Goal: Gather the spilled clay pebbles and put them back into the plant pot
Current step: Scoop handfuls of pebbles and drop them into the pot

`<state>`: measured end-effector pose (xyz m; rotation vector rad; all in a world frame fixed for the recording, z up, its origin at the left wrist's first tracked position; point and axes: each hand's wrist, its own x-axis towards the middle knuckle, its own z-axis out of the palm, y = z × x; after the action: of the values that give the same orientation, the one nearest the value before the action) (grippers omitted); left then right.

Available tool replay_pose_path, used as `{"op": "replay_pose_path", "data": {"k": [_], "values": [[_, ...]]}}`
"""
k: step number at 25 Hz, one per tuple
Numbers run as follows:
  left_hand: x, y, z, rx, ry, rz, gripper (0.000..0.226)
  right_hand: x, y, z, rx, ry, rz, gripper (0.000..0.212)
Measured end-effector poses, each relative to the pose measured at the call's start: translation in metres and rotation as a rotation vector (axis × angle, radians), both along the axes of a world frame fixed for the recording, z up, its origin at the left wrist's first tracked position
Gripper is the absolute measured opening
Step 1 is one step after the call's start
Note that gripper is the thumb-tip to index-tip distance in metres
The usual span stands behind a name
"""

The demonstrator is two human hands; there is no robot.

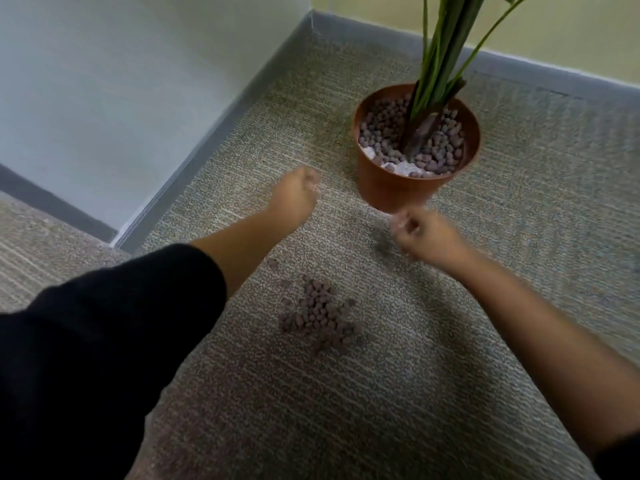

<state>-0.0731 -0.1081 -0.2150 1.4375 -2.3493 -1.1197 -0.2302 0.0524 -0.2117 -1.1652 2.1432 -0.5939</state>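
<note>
A terracotta plant pot [391, 190] stands on the carpet, filled with brown clay pebbles [382, 133] around green plant stems [440, 64]. A pile of spilled clay pebbles [320, 315] lies on the carpet in front of it. My left hand [294, 197] hovers left of the pot with its fingers curled shut. My right hand [417, 230] is a blurred fist just below the pot's base. Nothing shows inside either hand. A dark smudge [382, 245], either pebbles or shadow, lies beside my right hand.
A grey skirting board [221, 133] runs along the white wall on the left and another along the yellow-green wall [571, 26] behind the pot. They meet in a corner. Grey-green carpet [346, 410] covers the floor.
</note>
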Motion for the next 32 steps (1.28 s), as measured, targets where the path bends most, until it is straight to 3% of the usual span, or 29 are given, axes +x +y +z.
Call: {"op": "replay_pose_path", "data": {"k": [2,3,5,8,11,16,21,27,32], "values": [[0.038,0.001,-0.031,-0.024,-0.313,-0.111,0.035,0.022,0.024,-0.028,0.339,-0.105,0.107,0.017],[0.053,0.007,-0.044,-0.004,-0.459,-0.178,0.04,0.033,0.035,-0.04,0.398,-0.181,0.085,0.023],[0.074,0.027,-0.063,-0.009,-0.614,-0.248,0.056,0.055,0.044,-0.061,0.379,-0.121,0.032,0.037],[0.083,0.06,-0.082,-0.057,-0.473,-0.137,0.051,0.083,0.032,-0.067,0.32,-0.05,0.037,0.071],[0.078,0.084,-0.086,-0.113,-0.413,-0.109,0.045,0.113,0.018,-0.068,0.306,-0.02,0.187,0.089],[0.067,0.105,-0.073,-0.057,-0.418,-0.073,0.035,0.124,0.011,-0.071,0.36,0.087,0.25,0.076],[0.056,0.113,-0.073,0.132,-0.322,-0.194,0.04,0.125,0.012,-0.065,0.353,0.099,0.325,0.087],[0.057,0.101,-0.074,0.217,-0.272,-0.206,0.024,0.118,0.013,-0.069,0.27,-0.053,0.202,0.054],[0.057,0.1,-0.077,0.206,-0.331,-0.229,0.034,0.134,0.011,-0.068,0.32,0.015,0.209,0.077]]}}
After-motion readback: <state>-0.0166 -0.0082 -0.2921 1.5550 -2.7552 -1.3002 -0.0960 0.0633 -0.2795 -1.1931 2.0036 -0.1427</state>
